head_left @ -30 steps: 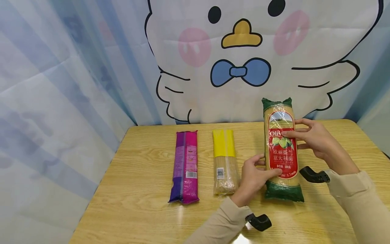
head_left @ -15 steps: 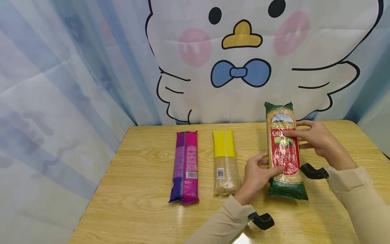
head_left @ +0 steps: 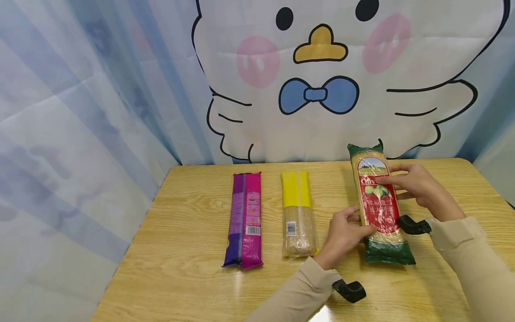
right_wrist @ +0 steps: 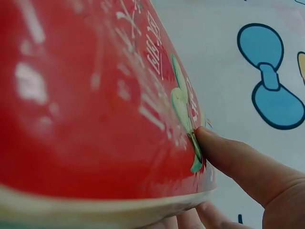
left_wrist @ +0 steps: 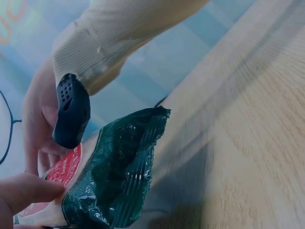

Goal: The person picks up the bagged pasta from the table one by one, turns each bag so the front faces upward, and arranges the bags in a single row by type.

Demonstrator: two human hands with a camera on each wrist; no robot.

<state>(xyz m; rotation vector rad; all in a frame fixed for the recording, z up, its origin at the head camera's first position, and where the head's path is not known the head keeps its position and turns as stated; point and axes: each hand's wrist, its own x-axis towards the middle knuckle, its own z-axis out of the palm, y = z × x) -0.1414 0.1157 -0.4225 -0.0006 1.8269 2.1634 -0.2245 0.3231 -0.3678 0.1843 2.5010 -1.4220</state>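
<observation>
Both hands hold a bag of spaghetti (head_left: 378,197) with green ends and a red label with olives. My left hand (head_left: 343,233) grips its lower left side, thumb on the front. On the upper right side my right hand (head_left: 420,190) pinches it, with the thumb across the label and the other fingers partly hidden behind. The bag leans slightly, its top toward the left. In the left wrist view its crinkled green end (left_wrist: 119,167) hangs close over the wood. The red label (right_wrist: 95,105) fills much of the right wrist view, the right thumb (right_wrist: 238,160) pressing its edge.
A yellow-topped clear pack of noodles (head_left: 297,214) lies on the wooden table (head_left: 181,250), left of the left hand. Farther left lies a purple and pink packet (head_left: 245,221). A curtain with a cartoon figure (head_left: 318,125) hangs behind the table's back edge.
The spaghetti bag has moved a little to the right and down in the head view and tilts more. Left hand shifts right with it; the two other packs stay put.
</observation>
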